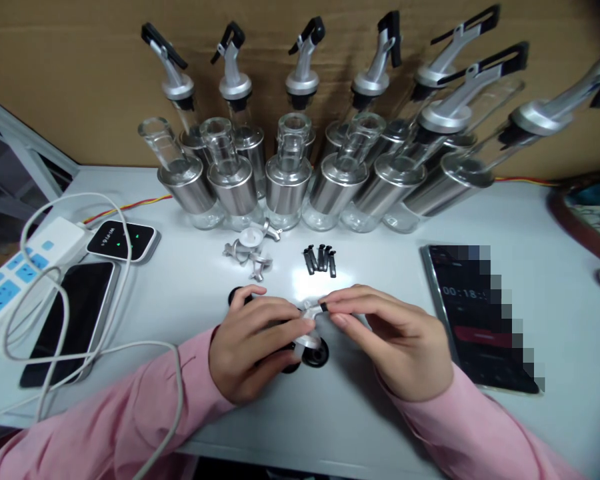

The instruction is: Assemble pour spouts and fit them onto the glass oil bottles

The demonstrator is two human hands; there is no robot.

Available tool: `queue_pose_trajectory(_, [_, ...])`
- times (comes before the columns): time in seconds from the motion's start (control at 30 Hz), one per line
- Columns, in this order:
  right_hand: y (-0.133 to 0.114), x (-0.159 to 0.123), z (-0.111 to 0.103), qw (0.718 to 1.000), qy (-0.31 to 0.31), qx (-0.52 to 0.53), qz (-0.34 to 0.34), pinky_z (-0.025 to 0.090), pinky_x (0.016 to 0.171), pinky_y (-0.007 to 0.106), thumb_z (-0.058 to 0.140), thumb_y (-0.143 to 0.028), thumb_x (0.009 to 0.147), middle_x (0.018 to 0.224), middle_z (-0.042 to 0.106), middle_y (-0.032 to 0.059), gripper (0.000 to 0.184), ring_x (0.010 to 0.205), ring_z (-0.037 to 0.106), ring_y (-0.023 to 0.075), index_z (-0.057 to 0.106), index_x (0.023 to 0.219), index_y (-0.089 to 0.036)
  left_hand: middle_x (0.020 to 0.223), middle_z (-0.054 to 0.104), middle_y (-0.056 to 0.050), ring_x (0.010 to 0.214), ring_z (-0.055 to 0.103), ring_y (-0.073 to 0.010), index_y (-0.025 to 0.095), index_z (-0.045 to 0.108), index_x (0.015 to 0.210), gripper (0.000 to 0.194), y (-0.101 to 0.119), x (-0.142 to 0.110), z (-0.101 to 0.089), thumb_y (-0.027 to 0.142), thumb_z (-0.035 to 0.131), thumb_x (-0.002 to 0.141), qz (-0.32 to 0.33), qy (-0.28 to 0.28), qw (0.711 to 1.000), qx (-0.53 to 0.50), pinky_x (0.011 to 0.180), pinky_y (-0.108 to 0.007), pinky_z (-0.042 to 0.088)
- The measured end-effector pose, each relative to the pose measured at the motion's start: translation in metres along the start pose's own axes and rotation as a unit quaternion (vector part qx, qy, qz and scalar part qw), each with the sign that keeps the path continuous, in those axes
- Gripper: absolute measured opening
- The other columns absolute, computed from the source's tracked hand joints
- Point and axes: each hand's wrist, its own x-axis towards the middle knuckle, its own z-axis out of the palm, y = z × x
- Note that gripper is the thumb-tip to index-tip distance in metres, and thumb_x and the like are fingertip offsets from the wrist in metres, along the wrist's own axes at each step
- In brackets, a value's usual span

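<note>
My left hand is closed around a silver pourer spout with a black rubber stopper under it, low at the table's middle. My right hand pinches a small black cap piece against the spout's top. Both sleeves are pink. Just beyond the hands lie several loose silver spouts and several small black caps. Rows of glass and steel oil bottles stand behind them, the back ones fitted with pourers.
A phone showing a timer lies at the right. At the left are another phone, a small black wifi box, a white power strip and looping white cables. Cardboard backs the white table.
</note>
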Motion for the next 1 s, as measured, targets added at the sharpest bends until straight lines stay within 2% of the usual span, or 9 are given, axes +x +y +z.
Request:
queue_pose_trajectory(0.2, [0.0001, -0.0038, 0.0005, 1.000, -0.003, 0.005, 0.011, 0.056, 0.067, 0.031, 0.062, -0.013, 0.076, 0.082, 0.069, 0.0060, 0.007, 0.077, 0.066, 0.0178, 0.062, 0.078, -0.019, 0.100, 0.063, -0.005, 0.096, 0.059, -0.0163, 0.023, 0.050, 0.115, 0.030, -0.0001, 0.0012, 0.0027, 0.016, 0.042, 0.088, 0.008, 0.000, 1.000, 0.012, 0.097, -0.035, 0.029])
queue_pose_trajectory(0.33, [0.0005, -0.0078, 0.0021, 0.999, 0.002, 0.014, 0.034, 0.054, 0.066, 0.030, 0.062, -0.014, 0.076, 0.078, 0.066, 0.0040, 0.010, 0.074, 0.064, 0.0162, 0.054, 0.078, -0.020, 0.104, 0.063, -0.005, 0.102, 0.058, -0.0164, 0.024, 0.044, 0.119, 0.035, 0.0001, 0.0019, 0.0057, 0.012, 0.039, 0.087, 0.011, -0.002, 1.000, 0.003, 0.098, -0.037, 0.026])
queue_pose_trajectory(0.43, [0.0021, -0.0084, 0.0016, 0.998, 0.040, 0.024, 0.036, 0.054, 0.067, 0.030, 0.061, -0.014, 0.077, 0.079, 0.064, 0.0033, 0.013, 0.076, 0.063, 0.0164, 0.053, 0.085, -0.021, 0.118, 0.057, -0.012, 0.113, 0.051, -0.0207, 0.020, 0.031, 0.129, 0.046, -0.0007, 0.0018, 0.0075, 0.015, 0.044, 0.085, -0.008, 0.019, 0.999, -0.029, 0.098, -0.041, 0.028])
queue_pose_trajectory(0.5, [0.0028, -0.0075, -0.0002, 0.997, 0.064, 0.016, 0.034, 0.054, 0.068, 0.031, 0.060, -0.014, 0.078, 0.083, 0.064, 0.0041, 0.017, 0.078, 0.063, 0.0166, 0.055, 0.093, -0.021, 0.124, 0.051, -0.016, 0.118, 0.047, -0.0243, 0.017, 0.029, 0.129, 0.051, -0.0010, 0.0018, 0.0076, 0.023, 0.049, 0.082, -0.017, 0.019, 0.999, -0.036, 0.098, -0.044, 0.029])
queue_pose_trajectory(0.6, [0.0022, -0.0052, -0.0038, 0.998, 0.053, -0.024, 0.018, 0.053, 0.068, 0.030, 0.058, -0.013, 0.080, 0.086, 0.064, 0.0041, 0.019, 0.079, 0.062, 0.0161, 0.060, 0.097, -0.023, 0.124, 0.051, -0.015, 0.118, 0.046, -0.0263, 0.018, 0.041, 0.114, 0.039, 0.0001, 0.0019, 0.0062, 0.031, 0.051, 0.079, -0.014, -0.012, 1.000, -0.020, 0.099, -0.046, 0.027])
queue_pose_trajectory(0.7, [-0.0001, -0.0038, -0.0052, 0.998, 0.036, -0.044, 0.011, 0.051, 0.065, 0.028, 0.056, -0.016, 0.082, 0.084, 0.065, 0.0041, 0.013, 0.078, 0.062, 0.0160, 0.063, 0.091, -0.022, 0.124, 0.050, -0.014, 0.118, 0.045, -0.0270, 0.019, 0.048, 0.095, 0.023, 0.0020, 0.0019, 0.0045, 0.025, 0.050, 0.073, -0.005, -0.036, 0.999, -0.008, 0.099, -0.047, 0.026])
queue_pose_trajectory(0.77, [-0.0015, -0.0038, -0.0041, 0.998, 0.050, -0.031, 0.025, 0.051, 0.060, 0.027, 0.054, -0.020, 0.084, 0.080, 0.065, 0.0036, 0.010, 0.071, 0.062, 0.0148, 0.062, 0.091, -0.021, 0.124, 0.049, -0.012, 0.119, 0.044, -0.0277, 0.019, 0.050, 0.089, 0.021, 0.0026, 0.0019, 0.0043, 0.020, 0.048, 0.068, 0.001, -0.044, 0.999, -0.002, 0.098, -0.048, 0.026])
queue_pose_trajectory(0.87, [-0.0025, -0.0049, -0.0010, 0.995, 0.083, 0.004, 0.054, 0.050, 0.055, 0.025, 0.053, -0.025, 0.086, 0.070, 0.063, 0.0012, 0.009, 0.061, 0.061, 0.0123, 0.058, 0.091, -0.021, 0.119, 0.052, -0.010, 0.116, 0.045, -0.0275, 0.019, 0.051, 0.080, 0.016, 0.0018, 0.0022, 0.0053, 0.016, 0.047, 0.065, 0.014, -0.039, 0.999, 0.011, 0.097, -0.048, 0.026])
queue_pose_trajectory(1.0, [-0.0014, -0.0072, 0.0013, 0.991, 0.106, 0.040, 0.069, 0.050, 0.053, 0.024, 0.053, -0.027, 0.086, 0.068, 0.063, 0.0006, 0.008, 0.059, 0.061, 0.0119, 0.057, 0.091, -0.022, 0.108, 0.056, -0.009, 0.104, 0.049, -0.0232, 0.018, 0.050, 0.077, 0.010, 0.0007, 0.0034, 0.0054, 0.012, 0.044, 0.072, 0.026, -0.002, 1.000, 0.011, 0.089, -0.043, 0.034])
